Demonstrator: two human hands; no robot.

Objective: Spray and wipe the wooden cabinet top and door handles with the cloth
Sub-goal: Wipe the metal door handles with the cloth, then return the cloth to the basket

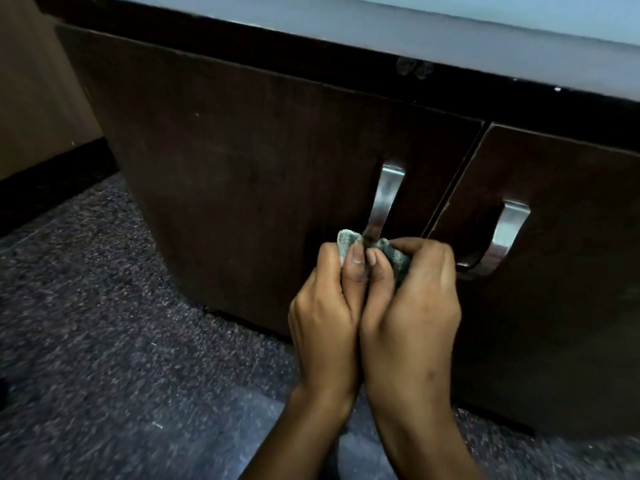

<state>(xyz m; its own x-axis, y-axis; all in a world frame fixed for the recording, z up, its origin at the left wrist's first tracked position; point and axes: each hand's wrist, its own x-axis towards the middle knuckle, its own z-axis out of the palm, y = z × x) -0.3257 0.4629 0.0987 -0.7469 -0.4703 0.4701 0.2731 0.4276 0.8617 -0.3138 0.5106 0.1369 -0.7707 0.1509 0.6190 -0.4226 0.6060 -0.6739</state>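
A dark wooden cabinet (pixel 242 161) stands in front of me with two doors and a pale top (pixel 415 32). Each door has a curved metal handle: the left handle (pixel 386 199) and the right handle (pixel 504 237). My left hand (pixel 327 306) and my right hand (pixel 412 299) are pressed side by side, both gripping a small grey-white cloth (pixel 346 242). The cloth is wrapped around the lower end of the left handle, which is hidden by it. No spray bottle is in view.
Speckled dark carpet (pixel 104 306) covers the floor in front of the cabinet. A brown wall with a dark skirting board (pixel 41 188) runs along the left. A chipped spot (pixel 414 67) marks the cabinet's front edge.
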